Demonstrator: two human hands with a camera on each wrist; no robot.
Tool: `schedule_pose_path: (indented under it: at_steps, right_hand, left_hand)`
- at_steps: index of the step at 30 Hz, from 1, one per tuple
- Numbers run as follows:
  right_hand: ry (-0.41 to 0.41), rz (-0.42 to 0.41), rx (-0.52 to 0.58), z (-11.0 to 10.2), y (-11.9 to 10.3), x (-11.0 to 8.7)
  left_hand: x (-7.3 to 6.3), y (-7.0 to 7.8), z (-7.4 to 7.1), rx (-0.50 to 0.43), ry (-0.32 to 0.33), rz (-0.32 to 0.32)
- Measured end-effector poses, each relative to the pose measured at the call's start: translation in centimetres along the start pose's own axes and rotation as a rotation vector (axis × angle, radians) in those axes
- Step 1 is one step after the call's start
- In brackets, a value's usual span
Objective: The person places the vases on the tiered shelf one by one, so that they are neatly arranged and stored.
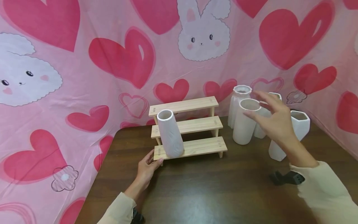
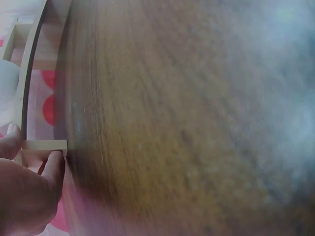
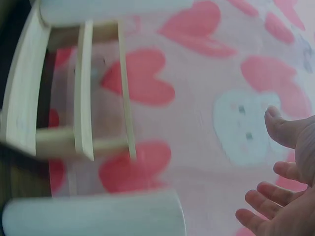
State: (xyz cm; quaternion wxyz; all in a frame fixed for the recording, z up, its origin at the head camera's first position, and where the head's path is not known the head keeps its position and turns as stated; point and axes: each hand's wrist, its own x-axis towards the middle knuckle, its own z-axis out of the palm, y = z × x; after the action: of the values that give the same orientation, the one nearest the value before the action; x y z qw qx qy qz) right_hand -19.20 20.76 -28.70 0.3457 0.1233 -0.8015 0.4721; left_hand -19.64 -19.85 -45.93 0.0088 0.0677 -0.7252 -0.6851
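Our right hand (image 1: pixel 275 121) hangs near the rim of the cylindrical vase (image 1: pixel 244 127), thumb and fingers parted widely, with hold of nothing; the right wrist view shows the fingers apart from the vase nearest them. Our left hand (image 1: pixel 147 168) grips the near left corner of the three-tier wooden rack (image 1: pixel 201 147), thumb at the lowest board and fingers at its leg. On that board, toward the left end, we find the tapered vase (image 1: pixel 171 140) standing upright. Right of the rack, on the brown table (image 1: pixel 195 189), stand the cylindrical vase, the scalloped-rim vase (image 1: pixel 234 109) on its far side, a partly hidden vase (image 1: pixel 260 132) behind the right hand, and the faceted vase (image 1: pixel 302 128), farther right and nearer to us. Status, as we judge it: early stage. Of the five vases we can make out, one is on the rack; four are left on the table, none of them gripped. Beyond the table hangs a pink printed cloth (image 1: pixel 112 18).
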Motion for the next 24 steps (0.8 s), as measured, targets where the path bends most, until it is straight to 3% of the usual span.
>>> schedule_pose_path:
  at_steps: [4, 8, 11, 15, 19, 24]
  right_hand:
    - [0.08, 0.058, -0.096, -2.8, 2.0, -0.3]
    - [0.11, 0.183, -0.2, -5.1, 4.1, -1.3]
    - [0.08, 0.305, -0.257, -6.6, 5.6, -2.1]
    - [-0.009, 0.405, -0.271, -8.0, 7.2, -2.8]
    - [-0.084, 0.458, -0.275, -8.7, 8.6, -3.3]
    - [-0.074, 0.495, -0.235, -8.8, 9.9, -3.8]
  left_hand:
    - [0.0, -0.1, 0.1, 0.009, 0.003, -0.005]
    - [0.1, -0.2, 0.2, 0.01, 0.013, -0.002]
    - [0.1, -0.2, 0.2, 0.009, 0.016, 0.001]
    - [0.1, -0.2, 0.2, 0.006, 0.013, 0.002]
    - [0.1, -0.2, 0.1, 0.003, 0.016, 0.001]
    - [0.1, -0.3, 0.1, -0.002, 0.017, 0.002]
